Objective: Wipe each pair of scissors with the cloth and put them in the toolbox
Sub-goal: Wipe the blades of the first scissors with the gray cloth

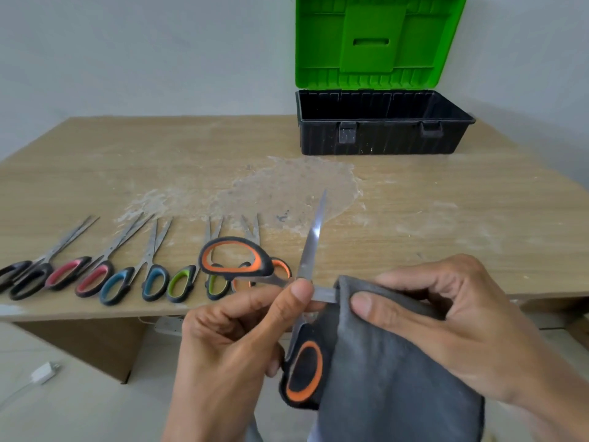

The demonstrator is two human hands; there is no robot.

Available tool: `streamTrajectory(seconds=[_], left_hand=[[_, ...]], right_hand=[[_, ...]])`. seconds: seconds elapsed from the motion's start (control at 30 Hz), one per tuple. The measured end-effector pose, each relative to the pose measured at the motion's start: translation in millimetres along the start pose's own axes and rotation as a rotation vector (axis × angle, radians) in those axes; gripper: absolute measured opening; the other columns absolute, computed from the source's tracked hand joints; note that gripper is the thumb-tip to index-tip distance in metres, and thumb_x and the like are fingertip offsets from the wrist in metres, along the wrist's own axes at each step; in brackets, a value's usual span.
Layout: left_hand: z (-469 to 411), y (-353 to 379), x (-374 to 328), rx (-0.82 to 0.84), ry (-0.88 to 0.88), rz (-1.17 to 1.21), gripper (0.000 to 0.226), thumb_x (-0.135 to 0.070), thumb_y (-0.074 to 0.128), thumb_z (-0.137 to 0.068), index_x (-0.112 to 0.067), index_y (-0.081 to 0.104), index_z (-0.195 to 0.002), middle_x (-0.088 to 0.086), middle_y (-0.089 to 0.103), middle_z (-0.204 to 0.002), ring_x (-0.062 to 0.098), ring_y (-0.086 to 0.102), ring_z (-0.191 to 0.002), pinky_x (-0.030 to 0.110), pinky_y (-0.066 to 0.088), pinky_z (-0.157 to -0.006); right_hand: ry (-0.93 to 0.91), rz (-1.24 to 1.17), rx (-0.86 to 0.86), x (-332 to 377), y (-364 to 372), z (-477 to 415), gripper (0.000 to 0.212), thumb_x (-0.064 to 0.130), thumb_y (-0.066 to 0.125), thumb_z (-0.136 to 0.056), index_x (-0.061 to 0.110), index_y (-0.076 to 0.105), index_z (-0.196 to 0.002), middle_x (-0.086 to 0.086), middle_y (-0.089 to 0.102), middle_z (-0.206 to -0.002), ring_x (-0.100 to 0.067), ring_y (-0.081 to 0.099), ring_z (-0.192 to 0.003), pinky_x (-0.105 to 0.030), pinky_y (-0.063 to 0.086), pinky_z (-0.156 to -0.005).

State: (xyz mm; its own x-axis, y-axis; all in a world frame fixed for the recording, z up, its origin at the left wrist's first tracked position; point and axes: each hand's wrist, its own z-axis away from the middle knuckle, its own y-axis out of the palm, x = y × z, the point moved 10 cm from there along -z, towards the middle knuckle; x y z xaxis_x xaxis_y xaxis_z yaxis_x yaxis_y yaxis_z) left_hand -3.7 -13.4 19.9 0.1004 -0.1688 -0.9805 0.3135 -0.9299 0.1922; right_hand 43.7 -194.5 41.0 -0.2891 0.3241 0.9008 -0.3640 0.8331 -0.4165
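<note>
Orange-and-black scissors (310,250) are held above the near edge of the tabletop (446,218), spread wide open. The left hand (229,339) pinches them at the pivot between thumb and curled fingers. One blade points up and away, catching the light. The other runs to the right into a grey cloth (392,378). One handle loop sticks up to the left and the other hangs down beside the cloth.

The right hand (446,320) grips the cloth, thumb on the near side and fingers curled behind, with the fabric folded round that second blade. The rest of the cloth hangs down below the hand.

Along the tabletop's near left part lies a row of other pairs, blades pointing away: a black pair (30,277) at the far left, then a pink pair (68,272), a blue pair (116,285) and a green pair (181,282). What looks like a second orange pair (282,267) lies at the right end, mostly hidden behind the raised handle.

At the far right of the tabletop stands the black toolbox (382,138), well apart from the row, its green lid (379,39) swung upright against the wall. Its inside is dark and its floor is out of sight. Pale, dusty stains mark the wood between the box and the scissors. A white plug (44,373) lies on the floor at the lower left.
</note>
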Motion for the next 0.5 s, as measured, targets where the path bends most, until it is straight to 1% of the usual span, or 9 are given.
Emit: streamTrajectory(seconds=[0.07,0.13,0.17,0.23,0.3,0.33,0.4,0.43,0.5], left_hand=[[-0.4,3.9,1.0,0.033,-0.013,-0.004,0.022,-0.034,0.076,-0.058,-0.014,0.081,-0.065,0.011,0.076,-0.069,0.013,0.04,-0.038,0.016,0.034,-0.036],[-0.5,9.1,1.7,0.075,-0.014,0.0,0.024,-0.031,0.077,-0.057,-0.009,0.08,-0.067,0.007,0.074,-0.064,0.01,0.045,-0.042,0.016,0.038,-0.039],[-0.7,11.2,2.4,0.093,-0.009,-0.002,0.025,-0.029,0.078,-0.056,-0.006,0.079,-0.066,0.005,0.07,-0.059,0.009,0.047,-0.045,0.016,0.04,-0.042],[-1.0,13.6,4.7,0.11,-0.007,-0.017,0.023,-0.024,0.081,-0.053,-0.004,0.075,-0.063,0.006,0.067,-0.057,0.01,0.055,-0.052,0.016,0.046,-0.049],[-0.9,11.0,9.6,0.085,-0.039,-0.004,0.021,-0.022,0.083,-0.05,-0.007,0.076,-0.063,0.007,0.071,-0.06,0.01,0.061,-0.054,0.017,0.049,-0.051],[-0.4,9.0,11.7,0.067,-0.061,0.013,0.019,-0.021,0.083,-0.048,-0.009,0.077,-0.062,0.008,0.071,-0.059,0.01,0.061,-0.052,0.017,0.048,-0.049],[0.8,8.3,13.2,0.045,-0.105,0.03,0.016,-0.021,0.083,-0.046,-0.012,0.077,-0.059,0.008,0.069,-0.056,0.01,0.059,-0.048,0.019,0.047,-0.046],[1.7,9.4,13.1,0.047,-0.12,0.028,0.014,-0.02,0.082,-0.047,-0.013,0.076,-0.057,0.007,0.068,-0.054,0.011,0.057,-0.047,0.02,0.046,-0.045],[3.3,13.0,11.7,0.056,-0.141,0.042,0.009,-0.017,0.081,-0.047,-0.014,0.074,-0.052,0.003,0.062,-0.048,0.009,0.053,-0.043,0.02,0.045,-0.042]], right_hand=[[0.011,-0.019,0.002,-2.8,-2.2,1.5,0.036,0.06,0.07,-0.084,0.027,0.086,-0.084,-0.012,0.071,-0.066,-0.035,0.064,-0.06,-0.038,0.046,-0.052],[0.029,-0.042,-0.003,-5.2,-3.6,2.7,0.035,0.06,0.07,-0.082,0.029,0.086,-0.087,-0.011,0.074,-0.068,-0.032,0.066,-0.061,-0.031,0.046,-0.053],[0.04,-0.053,-0.009,-7.6,-5.0,2.8,0.037,0.061,0.071,-0.082,0.028,0.087,-0.087,-0.014,0.074,-0.069,-0.033,0.066,-0.061,-0.035,0.045,-0.053],[0.057,-0.069,-0.019,-11.6,-7.6,3.2,0.042,0.061,0.072,-0.082,0.023,0.086,-0.088,-0.024,0.071,-0.072,-0.04,0.063,-0.061,-0.047,0.045,-0.054],[0.067,-0.069,-0.029,-13.7,-9.9,3.5,0.043,0.062,0.072,-0.081,0.022,0.086,-0.087,-0.028,0.068,-0.072,-0.044,0.062,-0.062,-0.05,0.044,-0.055],[0.07,-0.068,-0.034,-14.0,-11.3,3.8,0.043,0.062,0.072,-0.08,0.022,0.086,-0.086,-0.027,0.067,-0.07,-0.044,0.06,-0.061,-0.048,0.042,-0.054],[0.07,-0.07,-0.033,-11.9,-12.0,4.4,0.042,0.062,0.072,-0.08,0.022,0.086,-0.085,-0.021,0.065,-0.066,-0.04,0.058,-0.059,-0.039,0.038,-0.053],[0.068,-0.075,-0.025,-9.8,-10.6,4.0,0.039,0.061,0.073,-0.081,0.024,0.086,-0.086,-0.017,0.067,-0.065,-0.038,0.06,-0.06,-0.037,0.04,-0.055],[0.062,-0.102,-0.01,-5.3,-6.8,1.5,0.029,0.055,0.078,-0.086,0.027,0.086,-0.089,-0.009,0.075,-0.071,-0.038,0.069,-0.067,-0.038,0.047,-0.057]])
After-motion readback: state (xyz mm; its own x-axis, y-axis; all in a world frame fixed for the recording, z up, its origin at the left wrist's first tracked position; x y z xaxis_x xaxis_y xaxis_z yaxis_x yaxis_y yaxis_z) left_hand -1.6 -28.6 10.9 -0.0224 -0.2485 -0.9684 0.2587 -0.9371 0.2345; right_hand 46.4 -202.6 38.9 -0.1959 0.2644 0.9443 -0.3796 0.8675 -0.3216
